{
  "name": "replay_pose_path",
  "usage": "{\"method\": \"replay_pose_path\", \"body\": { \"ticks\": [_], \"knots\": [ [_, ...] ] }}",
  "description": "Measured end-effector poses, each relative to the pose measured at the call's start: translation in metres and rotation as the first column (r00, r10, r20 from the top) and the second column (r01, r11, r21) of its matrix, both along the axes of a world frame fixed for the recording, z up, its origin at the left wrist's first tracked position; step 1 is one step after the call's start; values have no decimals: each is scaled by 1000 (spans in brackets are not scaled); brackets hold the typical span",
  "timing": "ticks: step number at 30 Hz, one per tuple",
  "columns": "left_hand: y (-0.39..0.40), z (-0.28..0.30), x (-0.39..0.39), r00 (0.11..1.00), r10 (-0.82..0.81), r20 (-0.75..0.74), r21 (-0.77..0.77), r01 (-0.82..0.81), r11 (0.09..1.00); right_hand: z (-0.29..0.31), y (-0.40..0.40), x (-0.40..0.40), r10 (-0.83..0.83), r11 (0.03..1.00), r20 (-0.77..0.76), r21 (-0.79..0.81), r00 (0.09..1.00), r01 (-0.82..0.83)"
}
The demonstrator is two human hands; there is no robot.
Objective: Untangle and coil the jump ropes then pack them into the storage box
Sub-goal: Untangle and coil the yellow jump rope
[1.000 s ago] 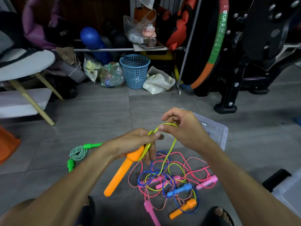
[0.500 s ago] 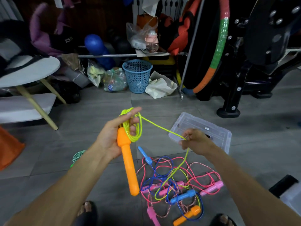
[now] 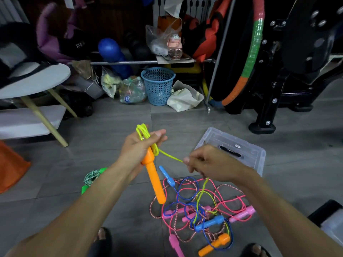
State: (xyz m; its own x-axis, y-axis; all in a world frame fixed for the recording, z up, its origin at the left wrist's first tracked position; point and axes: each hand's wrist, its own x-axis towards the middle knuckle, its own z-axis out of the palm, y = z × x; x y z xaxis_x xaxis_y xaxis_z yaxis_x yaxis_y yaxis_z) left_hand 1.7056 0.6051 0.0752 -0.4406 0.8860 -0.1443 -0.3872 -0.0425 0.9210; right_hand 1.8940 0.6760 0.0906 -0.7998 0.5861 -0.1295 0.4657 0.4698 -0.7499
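Above the grey floor tiles, the left hand (image 3: pixel 138 145) grips the top of an orange handle (image 3: pixel 154 179) together w/ several loops of yellow-green cord (image 3: pixel 143 133), fingers curled round both. The right hand (image 3: pixel 209 162) pinches the same cord a bit further along, so a short taut stretch runs between the two hands; from there the cord drops slack into the tangle (image 3: pixel 200 210) on the floor, just below the hands.

That pile holds pink, blue and speckled ropes w/ pink and blue handles, plus a second orange handle (image 3: pixel 215 244) (probably the other end of the yellow one, though its join is hidden). A clear storage box (image 3: pixel 256 153) sits just behind the right hand. One green rope (image 3: pixel 91 178), already coiled, lies on the floor beside the left forearm.

Handling: the cord looks thin, light and limp, likely slick plastic, so loops could slip off unless pinned against the rigid handle. Best hold is at the handle neck, feeding cord through a loose pinch; it will prob. snag where it crosses the blue and pink strands.
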Motion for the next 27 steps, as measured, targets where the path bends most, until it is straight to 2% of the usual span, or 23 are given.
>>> {"method": "replay_pose_path", "body": {
  "ticks": [1,2,3,4,5,6,7,8,9,11,12,13,15,17,21,23,27],
  "knots": [
    [0,-3,3,981,-28,-190,-52,18,998,3,-3,-2,-3,998,-52,-63,999,0],
    [0,-6,6,906,-71,-418,-113,26,993,7,-6,-3,-12,992,-105,-129,994,-2],
    [0,-9,10,771,-118,-626,-169,14,985,11,-8,-2,-14,981,-151,-191,988,-15],
    [0,-13,14,623,-147,-769,-202,-18,979,14,-8,-1,-3,970,-175,-240,985,-40],
    [0,-16,17,519,-150,-842,-207,-53,977,16,-8,1,26,962,-172,-263,985,-71],
    [0,-18,19,481,-151,-863,-213,-76,974,16,-8,3,60,961,-149,-258,987,-97],
    [1,-19,20,473,-169,-865,-234,-81,969,15,-9,4,87,966,-119,-234,989,-113],
    [3,-21,21,518,-190,-834,-258,-61,964,13,-9,6,105,971,-91,-205,990,-122],
    [4,-20,21,613,-205,-763,-277,-22,961,10,-9,6,115,976,-62,-179,991,-124],
    [6,-16,24,852,-191,-488,-260,68,963,6,-10,7,141,980,8,-142,990,-139],
    [6,-13,24,925,-168,-341,-224,93,970,5,-11,6,156,979,29,-136,987,-151],
    [5,-12,24,960,-148,-240,-190,103,976,5,-13,6,165,978,26,-135,986,-160],
    [3,-9,25,962,-191,-197,-182,155,971,8,-16,4,139,980,-56,-135,989,-146],
    [-1,-8,28,917,-306,-257,-229,250,941,11,-15,4,64,988,-170,-129,983,-86],
    [-13,-3,41,795,-581,-175,-283,524,803,8,-4,7,-80,994,-322,-95,943,52],
    [-15,0,43,760,-633,-152,-302,574,761,5,-1,7,-139,989,-371,-107,918,106],
    [-17,8,38,729,-679,-84,-246,645,723,2,2,5,-243,969,-444,-161,863,190]
  ]
}}
